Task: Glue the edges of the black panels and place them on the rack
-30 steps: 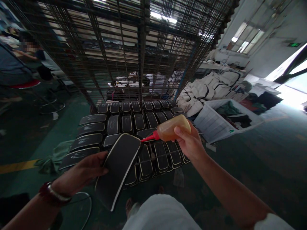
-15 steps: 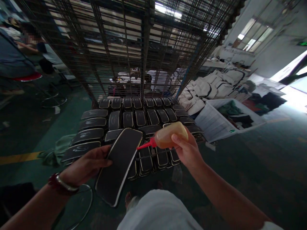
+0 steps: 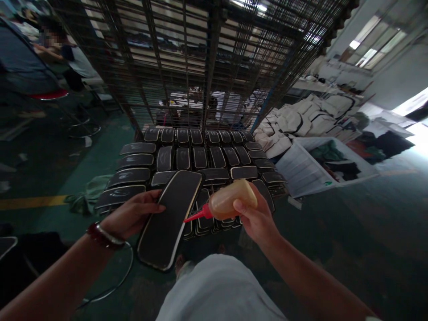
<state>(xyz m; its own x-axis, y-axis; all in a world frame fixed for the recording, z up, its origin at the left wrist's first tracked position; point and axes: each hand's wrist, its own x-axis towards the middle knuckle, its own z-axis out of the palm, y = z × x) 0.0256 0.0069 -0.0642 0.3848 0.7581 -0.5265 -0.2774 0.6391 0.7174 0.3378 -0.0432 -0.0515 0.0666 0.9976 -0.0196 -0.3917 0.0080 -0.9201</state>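
Observation:
My left hand (image 3: pixel 138 211) grips the left edge of a long dark panel (image 3: pixel 169 223) with rounded corners and a pale rim, its thumb lying on the face. The panel is held tilted above the stacks. My right hand (image 3: pixel 256 216) is wrapped round a squeeze bottle (image 3: pixel 230 199) of amber liquid, probably glue. The bottle's red pointed nozzle (image 3: pixel 197 215) is at the panel's right edge, around mid-length. Beneath and beyond lie several stacks of similar dark panels (image 3: pixel 182 158), many with pale marks on top.
A wire-mesh rack (image 3: pixel 207 67) rises behind the stacks. To the right stand a white bin (image 3: pixel 297 167) holding dark cloth and a heap of white pieces (image 3: pixel 301 118). Green cloth (image 3: pixel 88 194) lies on the floor at left. A person (image 3: pixel 78 60) sits at far left.
The nozzle has moved down along the panel's right edge, from near the top to about the middle. The camera view has shifted slightly. Both hands keep their hold.

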